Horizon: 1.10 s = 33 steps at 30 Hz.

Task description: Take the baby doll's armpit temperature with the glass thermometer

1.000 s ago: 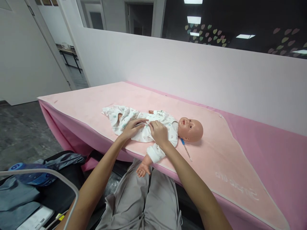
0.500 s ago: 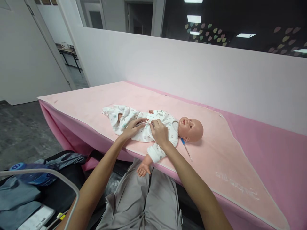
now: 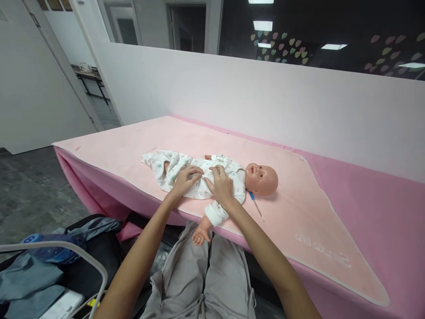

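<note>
A baby doll (image 3: 260, 179) in a white printed romper (image 3: 172, 165) lies on its back on a light pink mat (image 3: 299, 208), head to the right. My left hand (image 3: 185, 180) rests on the doll's belly, fingers curled on the romper's front. My right hand (image 3: 222, 186) lies on the doll's chest, fingers pinching the cloth at the front opening. The doll's near arm (image 3: 206, 225) hangs over the table's front edge. A thin thermometer with a blue end (image 3: 255, 203) lies on the mat beside the doll's neck.
The mat covers a darker pink table (image 3: 381, 195) against a white partition wall (image 3: 265, 97). At lower left a black seat holds grey and blue cloth (image 3: 49, 261), a white tube (image 3: 79, 252) and a white device. An open doorway (image 3: 96, 93) is at far left.
Both hands stay on the romper's front. The left fingers have curled and shifted slightly toward the right hand. The view has tilted a little.
</note>
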Motion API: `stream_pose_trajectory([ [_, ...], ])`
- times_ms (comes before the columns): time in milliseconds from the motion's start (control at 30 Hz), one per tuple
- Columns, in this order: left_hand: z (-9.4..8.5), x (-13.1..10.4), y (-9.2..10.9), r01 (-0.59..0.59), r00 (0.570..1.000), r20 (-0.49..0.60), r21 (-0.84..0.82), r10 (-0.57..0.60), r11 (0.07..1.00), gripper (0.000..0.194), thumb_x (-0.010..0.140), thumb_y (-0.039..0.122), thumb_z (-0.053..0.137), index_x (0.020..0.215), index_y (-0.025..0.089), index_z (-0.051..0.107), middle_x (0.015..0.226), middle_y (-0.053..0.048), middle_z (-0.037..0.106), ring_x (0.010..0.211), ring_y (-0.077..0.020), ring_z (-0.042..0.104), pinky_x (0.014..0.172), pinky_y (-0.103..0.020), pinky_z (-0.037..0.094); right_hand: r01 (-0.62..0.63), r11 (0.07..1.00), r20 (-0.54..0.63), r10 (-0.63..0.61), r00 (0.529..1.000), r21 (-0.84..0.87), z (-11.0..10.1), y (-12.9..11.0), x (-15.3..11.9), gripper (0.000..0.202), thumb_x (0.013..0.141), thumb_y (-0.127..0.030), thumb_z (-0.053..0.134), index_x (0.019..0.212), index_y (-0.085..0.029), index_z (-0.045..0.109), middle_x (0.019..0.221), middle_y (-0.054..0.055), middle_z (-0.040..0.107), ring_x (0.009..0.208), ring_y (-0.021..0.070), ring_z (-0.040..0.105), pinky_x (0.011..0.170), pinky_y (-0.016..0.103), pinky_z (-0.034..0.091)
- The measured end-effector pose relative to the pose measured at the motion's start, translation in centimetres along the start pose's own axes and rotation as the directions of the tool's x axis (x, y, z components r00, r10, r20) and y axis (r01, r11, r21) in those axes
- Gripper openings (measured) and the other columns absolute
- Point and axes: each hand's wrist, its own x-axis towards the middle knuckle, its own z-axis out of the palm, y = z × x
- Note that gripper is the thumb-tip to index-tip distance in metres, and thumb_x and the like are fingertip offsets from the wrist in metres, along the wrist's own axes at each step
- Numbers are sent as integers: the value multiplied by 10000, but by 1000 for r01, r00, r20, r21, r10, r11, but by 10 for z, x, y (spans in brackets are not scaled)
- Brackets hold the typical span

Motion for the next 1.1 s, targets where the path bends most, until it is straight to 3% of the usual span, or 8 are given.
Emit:
stream_pose_trajectory([
  [200, -5, 1, -3, 83, 996, 41, 12, -84, 996, 233, 795, 394, 579, 874, 199, 679, 1003, -61, 657, 989, -219, 576, 917, -371, 429, -272, 933, -163, 313, 935, 234, -51, 25, -61, 179, 878, -252, 450, 867, -183, 616, 843, 49, 615, 715, 146, 580, 659, 252, 460],
  [300, -6, 5, -5, 163, 985, 60, -55, -160, 985, 230, 761, 384, 611, 856, 184, 677, 964, -66, 671, 950, -225, 593, 880, -360, 451, -417, 909, -226, 403, 887, -16, -65, 50, -99, 171, 846, -263, 498, 873, -175, 642, 880, 105, 629, 875, 230, 560, 758, 334, 448],
  [433, -7, 7, -3, 229, 972, 78, -125, -220, 965, 237, 740, 390, 622, 828, 177, 677, 928, -69, 680, 921, -231, 602, 829, -340, 466, -497, 806, -101, 493, 864, -322, -73, 63, -124, 177, 827, -225, 516, 820, -145, 673, 910, 157, 652, 851, 269, 561, 731, 362, 411],
  [567, -8, 7, -3, 237, 971, 76, -133, -228, 962, 230, 737, 378, 621, 826, 174, 677, 925, -68, 682, 914, -229, 602, 818, -331, 463, -613, 748, -25, 629, 777, -255, -92, 52, -120, 221, 852, -204, 458, 817, -186, 675, 767, 88, 692, 697, 223, 608, 633, 311, 383],
  [667, -7, 6, -7, 233, 972, 64, -153, -226, 960, 221, 739, 372, 625, 828, 176, 677, 928, -65, 682, 921, -226, 605, 833, -330, 459, -694, 718, -110, 687, 718, -48, -113, 44, -110, 169, 827, -287, 509, 813, -217, 663, 739, 39, 697, 675, 187, 626, 617, 269, 388],
  [800, -6, 5, -12, 213, 977, 67, -155, -205, 965, 208, 749, 370, 623, 829, 187, 680, 924, -57, 684, 919, -225, 610, 835, -327, 460, -698, 714, -178, 695, 697, 55, -127, 38, -96, 181, 786, -357, 537, 728, -209, 622, 686, 17, 676, 637, 161, 611, 623, 248, 395],
  [967, -5, 4, -15, 186, 982, 49, -173, -180, 967, 190, 764, 364, 606, 825, 197, 675, 932, -42, 677, 922, -216, 606, 853, -323, 468, -697, 714, -17, 699, 715, 71, -112, 34, -98, 251, 803, -386, 498, 651, -205, 584, 600, 7, 643, 584, 138, 589, 566, 224, 372],
  [1100, -3, 4, -16, 173, 985, 28, -159, -171, 972, 168, 758, 355, 608, 811, 211, 676, 922, -26, 672, 927, -213, 603, 852, -316, 463, -740, 661, 163, 722, 672, 124, -115, 40, -93, 319, 800, -403, 509, 583, -183, 589, 549, 10, 612, 515, 122, 556, 513, 219, 369],
])
